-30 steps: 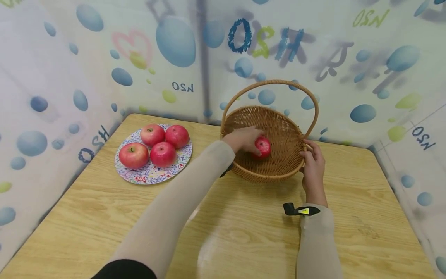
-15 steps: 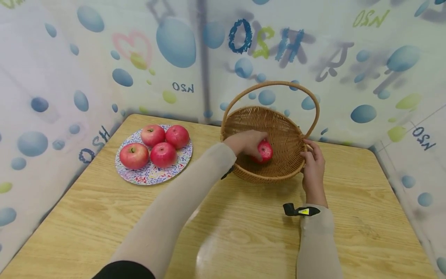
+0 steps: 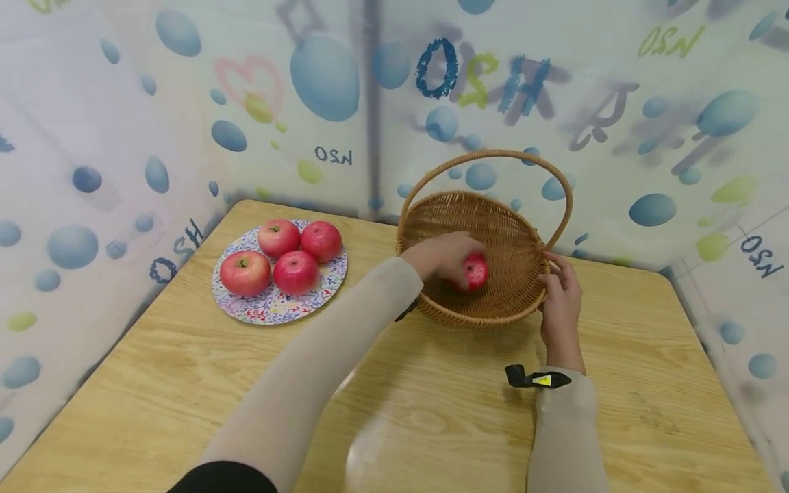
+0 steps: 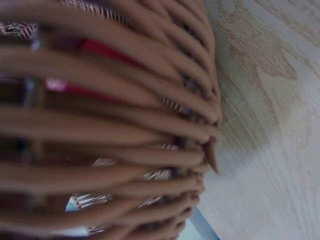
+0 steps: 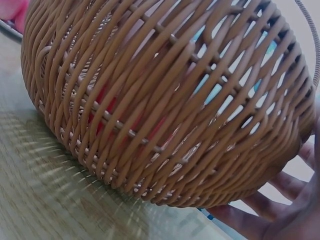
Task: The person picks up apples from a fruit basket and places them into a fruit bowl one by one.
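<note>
In the head view a brown wicker basket point(image 3: 511, 239) with a tall arched handle stands toward the back of the table. My left hand point(image 3: 445, 259) reaches over its left rim and holds a red apple point(image 3: 477, 272) low inside, fingers and thumb curled about the fruit's left side. My right hand point(image 3: 562, 294) grips the basket's right rim near the handle's foot, thumb on the near side. The right wrist view shows those fingers point(image 5: 267, 205) against the outer weave. Through the wicker, red of the apple point(image 4: 107, 52) shows in the left wrist view; the left hand is hidden there.
Left of the basket, a round plate point(image 3: 246, 313) with a colourful scribble pattern bears several red apples point(image 3: 297, 272). All stand on a light wood table point(image 3: 394, 411). A patterned wall sheet point(image 3: 345, 185) rises close behind the table's back edge.
Inside the basket, my left hand has shifted the apple slightly right and toward me over the second. My right hand keeps its hold on the rim. The head view has shifted slightly.
</note>
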Demonstrator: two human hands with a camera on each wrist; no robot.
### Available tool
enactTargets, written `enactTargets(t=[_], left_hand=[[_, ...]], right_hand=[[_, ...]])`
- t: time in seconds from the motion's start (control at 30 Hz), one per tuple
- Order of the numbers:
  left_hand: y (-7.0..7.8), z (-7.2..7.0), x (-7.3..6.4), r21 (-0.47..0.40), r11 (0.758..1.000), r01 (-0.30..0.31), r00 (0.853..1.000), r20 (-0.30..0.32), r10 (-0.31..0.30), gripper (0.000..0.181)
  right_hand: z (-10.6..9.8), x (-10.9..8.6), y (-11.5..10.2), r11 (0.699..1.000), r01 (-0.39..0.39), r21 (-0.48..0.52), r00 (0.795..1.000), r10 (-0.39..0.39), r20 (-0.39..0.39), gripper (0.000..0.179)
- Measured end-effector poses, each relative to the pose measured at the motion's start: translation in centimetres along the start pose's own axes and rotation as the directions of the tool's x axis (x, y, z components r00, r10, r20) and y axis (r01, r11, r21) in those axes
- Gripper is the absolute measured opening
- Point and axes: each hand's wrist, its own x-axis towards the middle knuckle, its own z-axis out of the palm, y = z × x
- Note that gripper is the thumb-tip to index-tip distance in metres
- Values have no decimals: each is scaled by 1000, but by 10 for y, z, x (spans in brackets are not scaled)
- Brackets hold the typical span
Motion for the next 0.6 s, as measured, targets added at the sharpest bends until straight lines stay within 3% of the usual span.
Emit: enactTargets(t=[0.3,0.6], left_hand=[[9,-12,-5,-49,999,-8,993,-118,2,67],[20,-12,-19,-137,991,5,968,-248,-39,69]], right_hand=[[0,-1,1,1000,5,10,1000,-5,2,48],[0,1,3,1000,21,12,1000,-21,-1,46]])
